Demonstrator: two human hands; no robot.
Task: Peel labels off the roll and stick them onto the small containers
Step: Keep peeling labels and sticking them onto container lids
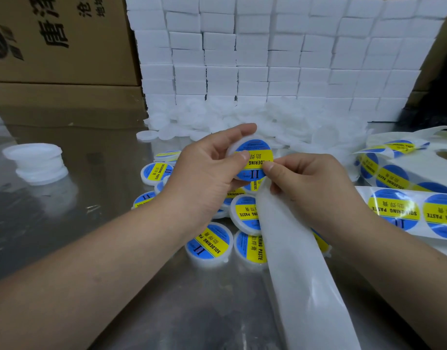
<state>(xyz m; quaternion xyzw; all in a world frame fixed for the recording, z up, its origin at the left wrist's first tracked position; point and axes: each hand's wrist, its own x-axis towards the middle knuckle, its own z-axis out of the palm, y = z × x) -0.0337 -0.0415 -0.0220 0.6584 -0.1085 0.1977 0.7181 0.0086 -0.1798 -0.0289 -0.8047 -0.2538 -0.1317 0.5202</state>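
- The left grip point(207, 168) holds a small container point(232, 150) above the shiny steel counter point(91, 223), mid-scene.
- The right grip point(310, 178) pinches the backing strip point(293, 261), thumb on the container's label point(255, 157).
- Labelled containers point(209, 245) lie heaped beneath; the label roll point(394, 210) lies to the right.
- White boxes point(268, 59) stack up far behind, cardboard cartons point(61, 46) far left.
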